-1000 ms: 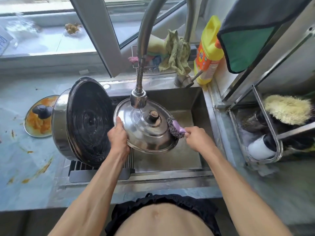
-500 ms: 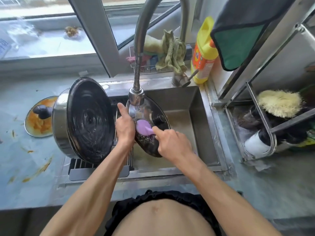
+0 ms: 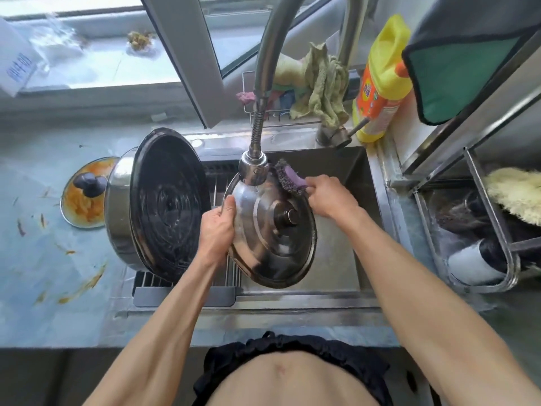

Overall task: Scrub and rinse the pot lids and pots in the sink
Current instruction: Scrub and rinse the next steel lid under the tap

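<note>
The sink (image 3: 345, 250), a steel basin set in the counter (image 3: 44, 288), serves as the reference. A large pot (image 3: 158, 206) lies tipped on its side on the rack at the sink's left edge, its dark, wet interior facing right. Over the middle of the sink, a steel pot lid (image 3: 272, 235) is held tilted, knob side up, directly below the faucet head (image 3: 254, 170), from which a thin stream of water falls on its upper rim. The left hand (image 3: 218, 228) grips the lid's left rim, fingers curled round the edge. The right hand (image 3: 330, 196), at the lid's upper right rim, pinches the purple handle of a scrubber (image 3: 288, 177), whose wire pad touches the rim just right of the faucet head. Left of the sink, beyond the pot, a glass lid (image 3: 85, 194) smeared with orange residue lies flat on the counter. At the sink's back right corner stands a yellow soap bottle (image 3: 383, 77); a crumpled cloth (image 3: 325, 86) hangs just left of it.
</note>
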A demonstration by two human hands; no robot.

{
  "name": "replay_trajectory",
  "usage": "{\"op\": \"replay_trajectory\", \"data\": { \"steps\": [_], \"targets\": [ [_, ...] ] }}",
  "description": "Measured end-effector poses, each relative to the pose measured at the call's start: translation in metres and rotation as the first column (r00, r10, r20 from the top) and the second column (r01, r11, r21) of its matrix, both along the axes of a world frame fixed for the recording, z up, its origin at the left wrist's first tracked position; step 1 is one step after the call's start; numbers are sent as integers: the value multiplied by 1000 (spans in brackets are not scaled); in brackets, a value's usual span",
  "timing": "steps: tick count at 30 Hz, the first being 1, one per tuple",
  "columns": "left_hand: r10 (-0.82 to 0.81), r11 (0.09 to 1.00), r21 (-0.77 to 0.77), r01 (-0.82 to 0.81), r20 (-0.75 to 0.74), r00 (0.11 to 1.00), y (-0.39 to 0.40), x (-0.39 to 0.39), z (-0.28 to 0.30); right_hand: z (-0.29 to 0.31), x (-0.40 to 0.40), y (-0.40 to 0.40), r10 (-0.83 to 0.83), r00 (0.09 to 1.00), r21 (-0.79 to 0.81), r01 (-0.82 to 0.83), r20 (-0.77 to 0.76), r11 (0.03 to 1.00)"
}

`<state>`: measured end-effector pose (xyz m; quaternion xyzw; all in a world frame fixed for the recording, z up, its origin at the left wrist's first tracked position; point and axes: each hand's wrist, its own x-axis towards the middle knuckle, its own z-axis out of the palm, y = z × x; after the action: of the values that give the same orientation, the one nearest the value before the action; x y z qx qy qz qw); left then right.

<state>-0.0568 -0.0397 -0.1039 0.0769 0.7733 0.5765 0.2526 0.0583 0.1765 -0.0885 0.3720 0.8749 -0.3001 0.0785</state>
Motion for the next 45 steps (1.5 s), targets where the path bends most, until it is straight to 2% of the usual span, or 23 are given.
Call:
{"op": "replay_trajectory", "data": {
  "steps": [4, 7, 10, 12, 15, 18, 20, 24, 27, 31, 35, 37, 41, 45],
  "targets": [
    [201, 979, -7, -203, 150, 968, -4, -4, -5, -31, 23, -8, -77, 997, -88, 76, -1, 993],
    [351, 934, -24, -357, 259, 900, 1, -2, -9, -39, 47, -22, -79, 997, -84, 79, 3, 993],
    [465, 884, -77, -461, 245, 851, 10, -5, -11, -33, 61, -47, 3, 1000, -44, -4, -16, 999],
    [468, 883, -131, -452, 146, 872, 15, -5, -10, -24, 57, -70, 81, 996, -10, -81, -27, 997],
    [357, 922, -166, -351, 10, 934, 23, 12, -3, -7, 52, -94, 157, 985, 43, -154, -76, 987],
    [246, 951, -171, -257, -80, 966, 19, 24, -2, 14, 35, -94, 171, 979, 96, -161, -110, 982],
    [181, 975, -115, -190, -92, 979, 13, 26, -4, 23, 20, -80, 137, 985, 125, -124, -102, 984],
    [87, 996, -15, -88, -53, 995, 0, 19, 0, 15, 1, -39, 33, 998, 74, -29, -52, 997],
    [220, 975, 17, -221, 56, 974, -3, 13, 2, -4, 12, -22, 4, 1000, 33, -3, -12, 999],
    [413, 904, 14, -427, 220, 884, 1, 3, -8, -25, 37, -34, 19, 1000, 3, -19, 0, 1000],
    [500, 866, -69, -496, 184, 847, 12, 1, -17, -34, 63, -65, 36, 999, -12, -36, -31, 999],
    [460, 886, -125, -447, 108, 881, 18, 7, -15, -34, 71, -80, 76, 996, 4, -76, -39, 997],
    [216, 963, -155, -221, -51, 975, 25, 29, -8, -16, 63, -92, 144, 981, 78, -135, -131, 988],
    [14, 990, -137, -34, -140, 990, 20, 38, 2, 11, 33, -82, 242, 957, 203, -208, -163, 957]
  ]
}}
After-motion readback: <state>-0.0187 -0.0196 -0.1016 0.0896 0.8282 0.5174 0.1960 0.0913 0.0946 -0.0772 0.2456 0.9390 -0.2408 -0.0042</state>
